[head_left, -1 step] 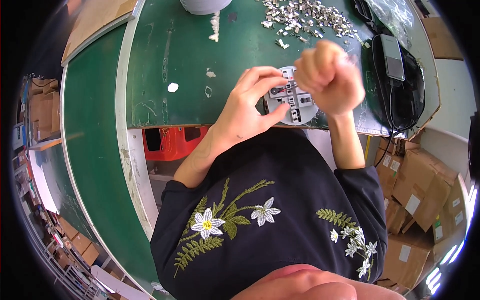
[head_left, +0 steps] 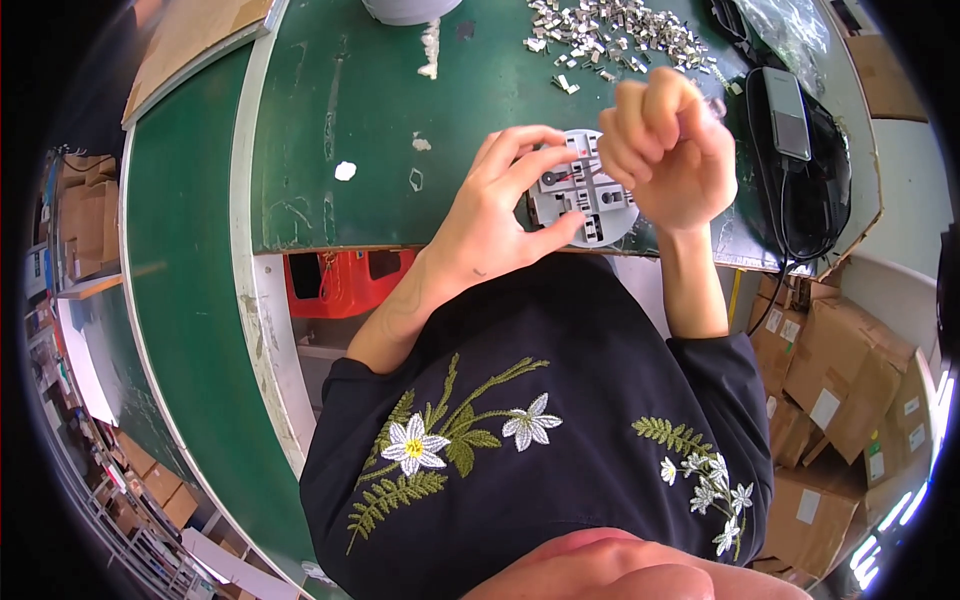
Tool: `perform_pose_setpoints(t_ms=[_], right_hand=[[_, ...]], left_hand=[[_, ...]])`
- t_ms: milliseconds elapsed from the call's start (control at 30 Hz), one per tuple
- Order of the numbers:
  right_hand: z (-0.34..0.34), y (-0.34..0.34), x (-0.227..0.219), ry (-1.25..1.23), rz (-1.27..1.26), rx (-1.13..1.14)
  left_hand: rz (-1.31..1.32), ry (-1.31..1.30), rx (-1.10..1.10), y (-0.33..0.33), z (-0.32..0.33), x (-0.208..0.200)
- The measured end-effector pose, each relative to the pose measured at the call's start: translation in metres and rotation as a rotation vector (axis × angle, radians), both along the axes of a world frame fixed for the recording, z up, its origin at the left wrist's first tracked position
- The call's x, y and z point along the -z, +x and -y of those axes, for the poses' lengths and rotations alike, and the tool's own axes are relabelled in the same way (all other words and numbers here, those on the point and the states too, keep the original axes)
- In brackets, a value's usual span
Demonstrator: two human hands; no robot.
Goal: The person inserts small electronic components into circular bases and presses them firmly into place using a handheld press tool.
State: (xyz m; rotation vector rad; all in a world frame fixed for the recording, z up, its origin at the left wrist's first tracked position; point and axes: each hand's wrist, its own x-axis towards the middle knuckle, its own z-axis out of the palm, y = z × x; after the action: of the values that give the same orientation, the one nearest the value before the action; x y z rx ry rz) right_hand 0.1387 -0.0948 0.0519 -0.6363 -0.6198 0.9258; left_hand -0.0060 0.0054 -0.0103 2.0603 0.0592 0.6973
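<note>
The left hand (head_left: 500, 210) pinches the round grey part (head_left: 585, 195) between thumb and fingertips at the near edge of the green table (head_left: 330, 110). The right hand (head_left: 668, 150) hovers just above the part, fingers curled together; whether they hold anything, I cannot tell. Small metal pieces (head_left: 615, 30) lie scattered farther back.

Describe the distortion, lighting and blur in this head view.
Head view: fisheye bends the green table edge into curves, with black corners; lighting is even and soft, shadows faint; the round grey part is sharp, while the right hand looks slightly soft.
</note>
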Motion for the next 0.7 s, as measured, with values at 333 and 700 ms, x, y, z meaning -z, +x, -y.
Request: perform_pose_setpoints(t_ms=[333,700], right_hand=[[-0.004,-0.016,0.022,-0.128,0.335,0.212],[0.025,0.021,0.008,-0.005,0.268,0.418]], left_hand=[[-0.211,0.237,0.012,0.003,0.006,-0.001],[-0.359,0.263,-0.203,-0.041,-0.084,-0.03]])
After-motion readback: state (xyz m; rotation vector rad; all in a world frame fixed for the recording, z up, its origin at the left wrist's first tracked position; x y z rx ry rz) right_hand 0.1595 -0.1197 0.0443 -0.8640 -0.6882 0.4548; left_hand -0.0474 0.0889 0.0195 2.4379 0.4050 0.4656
